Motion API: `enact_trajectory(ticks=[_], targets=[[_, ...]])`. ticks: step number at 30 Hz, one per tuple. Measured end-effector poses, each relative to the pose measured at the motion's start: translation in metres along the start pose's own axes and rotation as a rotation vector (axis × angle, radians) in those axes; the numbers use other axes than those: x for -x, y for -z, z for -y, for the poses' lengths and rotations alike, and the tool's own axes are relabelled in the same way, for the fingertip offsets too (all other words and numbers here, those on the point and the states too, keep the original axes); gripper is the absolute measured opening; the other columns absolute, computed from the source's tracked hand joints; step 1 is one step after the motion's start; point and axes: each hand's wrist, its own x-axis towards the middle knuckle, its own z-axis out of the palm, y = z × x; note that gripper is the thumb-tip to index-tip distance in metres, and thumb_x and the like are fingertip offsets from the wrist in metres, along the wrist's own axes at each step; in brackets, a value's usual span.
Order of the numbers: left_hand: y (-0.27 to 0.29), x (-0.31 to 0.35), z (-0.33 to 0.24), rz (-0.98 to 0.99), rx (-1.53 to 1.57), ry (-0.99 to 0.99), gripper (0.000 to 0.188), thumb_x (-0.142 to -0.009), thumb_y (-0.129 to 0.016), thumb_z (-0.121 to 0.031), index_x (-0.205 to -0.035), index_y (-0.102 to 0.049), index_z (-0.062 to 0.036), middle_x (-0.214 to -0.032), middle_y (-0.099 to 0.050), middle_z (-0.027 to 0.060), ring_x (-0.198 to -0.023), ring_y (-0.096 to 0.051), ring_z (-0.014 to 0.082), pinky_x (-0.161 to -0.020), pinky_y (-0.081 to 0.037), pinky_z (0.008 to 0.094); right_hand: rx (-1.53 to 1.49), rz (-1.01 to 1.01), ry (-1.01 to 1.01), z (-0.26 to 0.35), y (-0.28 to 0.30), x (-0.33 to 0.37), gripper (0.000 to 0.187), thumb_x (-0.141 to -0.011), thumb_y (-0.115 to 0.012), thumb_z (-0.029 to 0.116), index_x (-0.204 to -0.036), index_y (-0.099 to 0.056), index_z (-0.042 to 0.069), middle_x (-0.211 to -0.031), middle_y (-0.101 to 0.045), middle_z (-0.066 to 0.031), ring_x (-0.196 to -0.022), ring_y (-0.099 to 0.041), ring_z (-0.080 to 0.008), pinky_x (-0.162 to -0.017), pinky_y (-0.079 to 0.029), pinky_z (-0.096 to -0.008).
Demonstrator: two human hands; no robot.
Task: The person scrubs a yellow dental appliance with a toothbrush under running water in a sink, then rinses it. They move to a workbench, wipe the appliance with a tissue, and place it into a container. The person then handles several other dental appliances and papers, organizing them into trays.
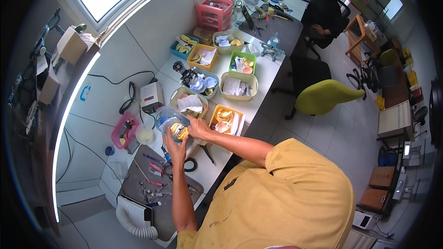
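Workroom inspected: white walls, a tiled floor, one seated person in black (323,11) at the far end and one lime-backed chair (325,97) alongside. I work at a long white desk (251,107). One yellow-and-white dental cast (179,131) is held above it, between wall-side and front edges, directly at the fingertips of my left hand (175,147), which is partly closed and has hold of it. My right hand (198,129) is at the cast's right side, fingers bent inward; their grip is partly hidden, so I cannot tell how closed it is. A clear container (166,116) lies just beyond. Paper slips (231,86) in the baskets carry print too small to read. Count near my hands and farther along: three beige baskets (238,97), two orange trays (230,109), one green tray (244,53). One pink-red drawer unit (213,20) stands by the desk's wall-side edge; one grey mat (131,180) bears scattered hand tools.
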Motion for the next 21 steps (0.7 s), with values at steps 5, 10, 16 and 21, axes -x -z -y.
enact_trajectory(ticks=[5,10,16,21], targets=[[-0.005,-0.002,0.005,-0.012,0.079,-0.035,0.085,-0.068,-0.087,-0.02,-0.14,-0.044,-0.0029,-0.14,-0.041,0.0284,-0.13,-0.041,0.0439,-0.11,-0.034,0.0467,-0.1,-0.046,-0.007,0.002,0.005,0.006,0.062,-0.077,-0.057,0.014,-0.137,-0.05,0.0,-0.1,-0.065,-0.0321,-0.094,-0.064,-0.0476,-0.088,-0.051,-0.0509],[0.001,-0.001,0.009,-0.023,0.056,0.024,0.083,-0.07,-0.087,-0.023,-0.14,-0.046,-0.0066,-0.14,-0.041,0.0277,-0.13,-0.042,0.0433,-0.109,-0.035,0.0475,-0.101,-0.041,0.021,0.014,0.012,0.011,0.064,-0.078,-0.058,0.015,-0.14,-0.049,0.004,-0.077,-0.066,-0.0264,-0.074,-0.067,-0.0413,-0.076,-0.055,-0.0472],[0.013,0.001,-0.001,-0.094,0.046,0.03,0.082,-0.07,-0.087,-0.025,-0.141,-0.048,-0.01,-0.14,-0.039,0.0287,-0.131,-0.041,0.0434,-0.107,-0.039,0.0459,-0.254,0.012,0.027,0.028,0.02,0.014,0.059,-0.08,-0.055,0.013,-0.139,-0.052,0.005,-0.067,-0.067,-0.0223,-0.058,-0.069,-0.0282,-0.067,-0.058,-0.0389],[0.035,0.011,-0.036,-0.082,0.12,0.09,0.084,-0.071,-0.087,-0.024,-0.143,-0.046,-0.0145,-0.145,-0.029,0.0288,-0.131,-0.042,0.0435,-0.094,-0.05,0.0444,-0.449,0.096,-0.016,0.047,0.043,0.019,0.057,-0.079,-0.055,0.014,-0.135,-0.056,0.003,-0.056,-0.063,-0.0178,-0.052,-0.068,-0.0237,-0.062,-0.057,-0.0351]])
